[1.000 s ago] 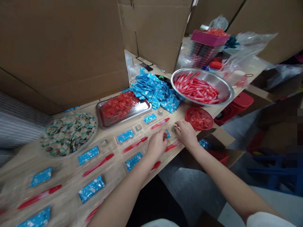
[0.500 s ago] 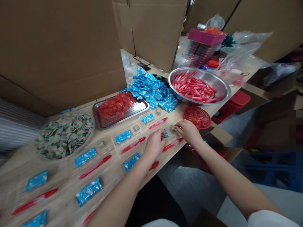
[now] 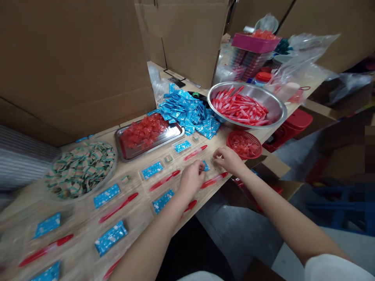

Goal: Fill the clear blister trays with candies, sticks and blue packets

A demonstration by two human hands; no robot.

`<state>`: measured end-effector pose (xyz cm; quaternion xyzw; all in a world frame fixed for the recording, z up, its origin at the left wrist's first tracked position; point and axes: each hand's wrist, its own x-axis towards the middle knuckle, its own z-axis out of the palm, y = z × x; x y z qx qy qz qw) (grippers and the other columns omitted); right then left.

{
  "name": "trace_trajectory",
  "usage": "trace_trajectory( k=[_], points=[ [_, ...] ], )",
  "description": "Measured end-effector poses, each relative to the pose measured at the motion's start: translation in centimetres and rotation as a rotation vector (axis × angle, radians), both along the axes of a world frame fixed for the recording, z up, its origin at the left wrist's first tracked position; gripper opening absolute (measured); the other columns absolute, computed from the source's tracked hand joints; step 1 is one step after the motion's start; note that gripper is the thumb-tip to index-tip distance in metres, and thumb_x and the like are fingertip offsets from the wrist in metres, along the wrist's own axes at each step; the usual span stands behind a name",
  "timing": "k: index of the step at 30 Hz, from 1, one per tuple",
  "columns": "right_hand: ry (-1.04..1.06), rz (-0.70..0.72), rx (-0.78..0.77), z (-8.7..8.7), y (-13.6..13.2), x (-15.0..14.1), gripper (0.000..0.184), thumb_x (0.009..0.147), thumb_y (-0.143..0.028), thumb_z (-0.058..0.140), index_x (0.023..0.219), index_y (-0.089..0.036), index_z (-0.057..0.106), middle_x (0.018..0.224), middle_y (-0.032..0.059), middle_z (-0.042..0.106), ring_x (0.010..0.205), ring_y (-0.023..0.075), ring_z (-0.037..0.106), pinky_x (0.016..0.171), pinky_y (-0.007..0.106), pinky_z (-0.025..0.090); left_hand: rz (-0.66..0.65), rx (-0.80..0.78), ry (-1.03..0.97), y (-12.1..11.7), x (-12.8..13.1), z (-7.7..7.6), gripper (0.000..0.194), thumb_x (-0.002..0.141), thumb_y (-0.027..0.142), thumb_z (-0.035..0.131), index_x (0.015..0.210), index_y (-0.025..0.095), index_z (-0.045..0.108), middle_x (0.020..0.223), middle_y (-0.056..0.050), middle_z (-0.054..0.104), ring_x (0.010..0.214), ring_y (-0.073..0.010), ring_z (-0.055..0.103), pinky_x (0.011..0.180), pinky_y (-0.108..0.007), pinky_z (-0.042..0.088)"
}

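Blue foil sachet right under the fingertips of the left hand, fingers drawn in narrow, whether gripping or only touching impossible to tell from this angle. Right hand pinched small, thumb and fingers closed on what looks like a tiny tan-and-green packet, mostly hidden. Both packets probably very light, thin and soft, and likely slippery on smooth plastic; best taken by one edge between thumb and fingertip. Just below the right hand, a red plastic spoon, seemingly stiff and light, easiest held by the handle.

Around both hands, on a wooden table, rows of clear plastic trays, each with a blue sachet, and red spoons alongside, a few small packets among them. Past the fingers, a red plastic basket of translucent red pieces. Farther up, a steel bowl full of red spoons, beside a heap of blue sachets. To the left, a steel tray of more red pieces and a round tray piled with tan-and-green packets. Beyond everything, a pink crate, a loose plastic bag and tall cardboard boxes.
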<state>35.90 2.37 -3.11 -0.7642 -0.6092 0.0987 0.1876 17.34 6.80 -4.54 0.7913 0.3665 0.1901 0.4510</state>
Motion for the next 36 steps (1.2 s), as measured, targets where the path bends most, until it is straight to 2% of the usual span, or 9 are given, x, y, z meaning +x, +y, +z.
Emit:
trace_trajectory(
  k=[3,7,12,15,18,27,32,36],
  points=[
    [0.054,0.01,-0.05,0.7,0.0,0.0,0.009,0.068,-0.016,0.065,0.076,-0.018,0.063,0.077,0.002,0.059,0.069,0.0135,0.053,0.063,0.022,0.04,0.0,-0.007,-0.007,0.0,0.0,0.1,0.023,0.071,0.008,0.051,0.088,0.02,0.059,0.085,-0.002,0.067,0.081,-0.0146,0.062,0.077,-0.028,0.048],
    [0.018,-0.067,-0.034,1.3,-0.1,-0.2,0.004,0.073,-0.015,0.06,0.075,-0.016,0.064,0.077,0.0035,0.061,0.071,0.0143,0.055,0.067,0.024,0.041,-0.005,-0.015,0.0,0.0,0.1,0.2,0.023,0.07,0.007,0.051,0.087,0.019,0.059,0.085,-0.002,0.067,0.08,-0.0144,0.062,0.077,-0.028,0.048],
    [-0.086,-0.034,-0.039,0.9,-0.1,-0.5,0.006,0.074,-0.017,0.061,0.075,-0.015,0.066,0.075,0.0065,0.06,0.074,0.0169,0.055,0.069,0.026,0.041,-0.005,-0.011,0.003,0.0,0.0,0.2,0.022,0.071,0.007,0.051,0.087,0.019,0.059,0.085,-0.002,0.067,0.081,-0.0147,0.062,0.077,-0.028,0.048],
    [-0.022,-0.019,-0.042,0.8,-0.1,0.0,0.005,0.072,-0.016,0.061,0.074,-0.017,0.066,0.074,0.0036,0.06,0.07,0.0143,0.055,0.065,0.024,0.041,-0.006,-0.009,0.004,0.0,0.0,0.3,0.022,0.071,0.007,0.051,0.087,0.019,0.059,0.086,-0.002,0.068,0.082,-0.0149,0.063,0.078,-0.028,0.048],
    [0.03,-0.069,-0.043,1.0,0.0,0.4,0.006,0.072,-0.019,0.063,0.078,-0.018,0.065,0.075,0.0018,0.062,0.068,0.0131,0.055,0.061,0.023,0.041,-0.004,-0.012,0.003,0.0,0.0,0.5,0.022,0.071,0.007,0.051,0.087,0.019,0.059,0.086,-0.002,0.068,0.082,-0.0151,0.063,0.077,-0.028,0.048],
    [-0.122,0.023,-0.039,1.1,0.3,-0.7,0.007,0.073,-0.014,0.061,0.074,-0.017,0.067,0.073,0.0046,0.064,0.075,0.0168,0.056,0.069,0.025,0.04,-0.001,-0.008,0.009,0.0,0.0,0.3,0.021,0.072,0.008,0.052,0.088,0.02,0.06,0.087,-0.003,0.067,0.083,-0.0155,0.063,0.078,-0.028,0.048],
    [-0.019,-0.123,0.017,1.6,-0.3,0.0,0.01,0.078,-0.017,0.057,0.08,-0.019,0.067,0.079,0.0026,0.067,0.074,0.0154,0.059,0.066,0.024,0.041,-0.003,-0.013,0.016,0.0,0.1,0.6,0.022,0.072,0.007,0.052,0.087,0.019,0.06,0.088,-0.002,0.068,0.084,-0.0155,0.063,0.078,-0.028,0.048],
    [-0.123,-0.059,-0.046,1.2,-1.0,-0.3,0.011,0.079,-0.019,0.057,0.078,-0.02,0.068,0.079,0.0046,0.065,0.076,0.016,0.059,0.066,0.024,0.041,-0.007,-0.027,0.044,0.1,0.1,0.6,0.022,0.072,0.007,0.052,0.088,0.02,0.061,0.088,-0.003,0.068,0.085,-0.0153,0.063,0.08,-0.028,0.048]
  ],
)
